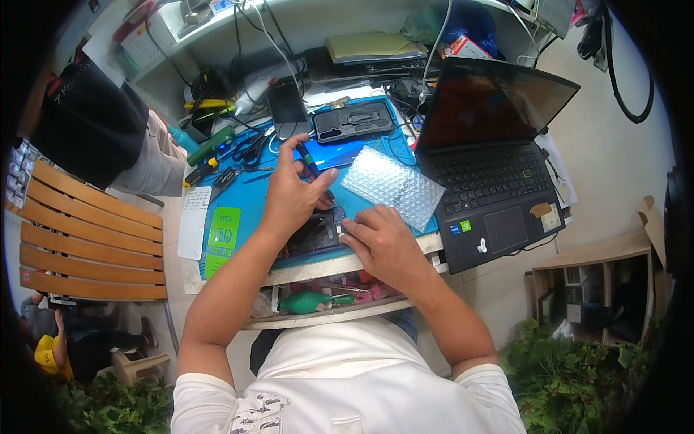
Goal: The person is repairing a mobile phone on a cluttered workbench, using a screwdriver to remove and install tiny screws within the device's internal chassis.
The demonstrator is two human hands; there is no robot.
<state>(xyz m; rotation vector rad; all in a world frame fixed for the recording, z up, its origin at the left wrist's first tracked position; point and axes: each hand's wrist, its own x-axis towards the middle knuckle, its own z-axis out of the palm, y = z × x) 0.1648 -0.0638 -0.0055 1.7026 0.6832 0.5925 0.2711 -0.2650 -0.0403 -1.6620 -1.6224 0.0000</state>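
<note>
My left hand point(293, 189) grips a slim screwdriver point(308, 160) with a dark, green-ringed handle, its tip pointing down at an opened phone point(314, 233). The phone lies on the blue work mat point(249, 199) near the table's front edge, its dark inside facing up. With bent fingers, my right hand point(383, 242) holds the phone's right edge, and a small pale spot shows at the fingertips. Between the hands and the laptop lies a bubble-wrap pouch point(394, 186). Behind my left hand are a blue shiny panel point(340, 153) and a black phone case point(353, 121).
An open laptop point(499, 195) stands on the right. At the left of the mat lie scissors point(251, 148), a green-handled tool point(211, 145) and a green packet point(223, 239). An open drawer point(340, 307) juts out below. Another person point(94, 123) is at the far left, beside a slatted bench point(94, 239).
</note>
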